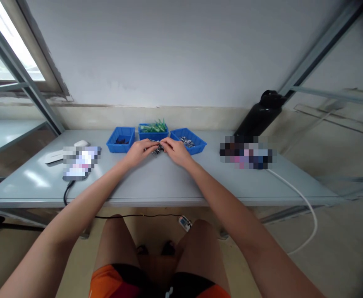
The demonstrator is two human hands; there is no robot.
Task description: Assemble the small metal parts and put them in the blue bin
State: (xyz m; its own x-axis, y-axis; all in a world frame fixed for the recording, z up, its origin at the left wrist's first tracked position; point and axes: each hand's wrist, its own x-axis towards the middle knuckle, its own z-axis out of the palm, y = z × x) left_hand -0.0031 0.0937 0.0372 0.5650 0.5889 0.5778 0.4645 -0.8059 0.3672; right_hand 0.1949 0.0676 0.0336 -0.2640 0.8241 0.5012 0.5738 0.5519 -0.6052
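Observation:
My left hand [140, 151] and my right hand [175, 150] meet over the table in front of three blue bins. Between their closed fingertips is a thin metallic piece [154, 141], pinched from both sides. Small metal parts [157, 150] lie on the table just under the fingers. The left bin [111, 145] has dark pieces [122, 141] in it. Green strips [154, 126] fill the middle bin [153, 135]. Shiny metal pieces [187, 142] are in the right bin [199, 148], beside my right hand.
On the grey table [163, 186], a phone [82, 163] with a black cable and a white object [57, 155] are at the left. At the right stand a black bottle [259, 116] and a blurred-out device [246, 155] with a white cable [296, 192].

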